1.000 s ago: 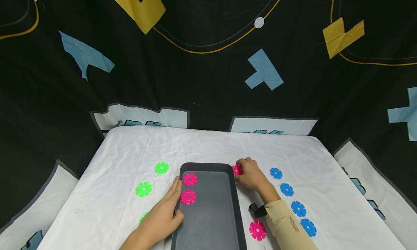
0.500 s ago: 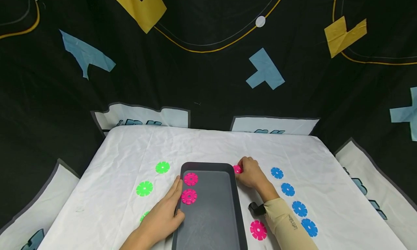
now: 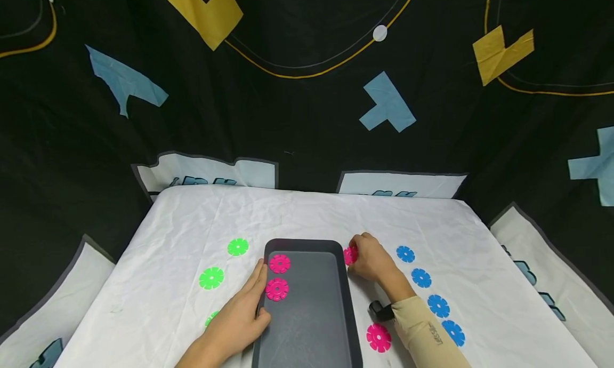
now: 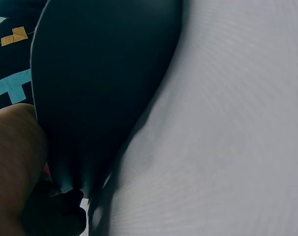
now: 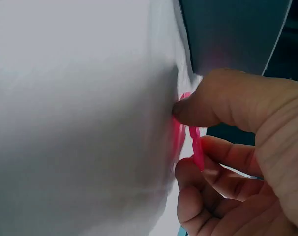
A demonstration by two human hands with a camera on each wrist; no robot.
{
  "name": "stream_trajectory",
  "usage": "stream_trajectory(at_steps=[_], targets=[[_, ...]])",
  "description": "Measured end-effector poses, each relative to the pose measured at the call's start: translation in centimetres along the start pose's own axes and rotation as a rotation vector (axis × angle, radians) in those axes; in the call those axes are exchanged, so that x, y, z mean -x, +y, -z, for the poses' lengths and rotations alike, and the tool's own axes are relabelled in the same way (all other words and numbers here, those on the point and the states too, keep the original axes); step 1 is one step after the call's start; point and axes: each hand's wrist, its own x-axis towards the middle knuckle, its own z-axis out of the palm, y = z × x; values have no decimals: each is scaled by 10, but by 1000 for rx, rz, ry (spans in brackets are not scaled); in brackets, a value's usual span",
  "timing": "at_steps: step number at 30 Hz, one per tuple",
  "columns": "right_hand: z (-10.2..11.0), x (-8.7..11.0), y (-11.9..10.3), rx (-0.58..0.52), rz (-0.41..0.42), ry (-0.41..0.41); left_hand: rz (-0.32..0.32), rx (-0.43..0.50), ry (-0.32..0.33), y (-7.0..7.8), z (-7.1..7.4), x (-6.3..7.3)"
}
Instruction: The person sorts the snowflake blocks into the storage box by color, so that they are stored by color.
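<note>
A dark grey baking tray (image 3: 310, 314) lies on the white cloth, two pink notched discs (image 3: 277, 289) inside along its left side. My left hand (image 3: 240, 309) rests on the tray's left edge with fingers straight and the thumb at the rim. In the left wrist view the tray's dark side wall fills the middle. Beyond the tray's right rim, my right hand (image 3: 371, 258) pinches another pink notched disc (image 3: 350, 255) between thumb and fingers. The right wrist view shows this held disc (image 5: 196, 147) edge-on, tilted up, close over the cloth.
One more pink disc (image 3: 379, 337) lies right of the tray near the right forearm. Several blue discs (image 3: 421, 278) form a row farther right. Green discs (image 3: 211, 278) lie at the left, one partly hidden by the left hand. A black curtain (image 3: 288, 117) hangs behind the table.
The pink disc in my right hand has tilted and shows more of its face, as that hand shifts slightly toward me. The left hand and tray stay in place.
</note>
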Motion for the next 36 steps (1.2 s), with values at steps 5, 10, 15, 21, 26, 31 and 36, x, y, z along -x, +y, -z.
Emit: stream_trajectory(at_steps=[5, 10, 15, 21, 26, 31, 36], targets=[[4, 7, 4, 26, -9, -5, -3, -3, 4, 0, 0, 0], [12, 14, 8, 11, -6, 62, -5, -8, 1, -1, 0, -1], [24, 20, 3, -22, 15, 117, -6, -18, 1, -2, 0, -1], [37, 26, -14, -43, 34, 127, 3, -16, -7, -2, -1, -2], [42, 29, -35, -46, 58, 113, 16, -10, -22, -3, 0, -1], [44, 32, -53, -40, 140, 87, 14, -8, -17, -3, 0, 0], [41, 33, -68, -7, 245, 52, -10, -5, 0, -2, 0, -1]])
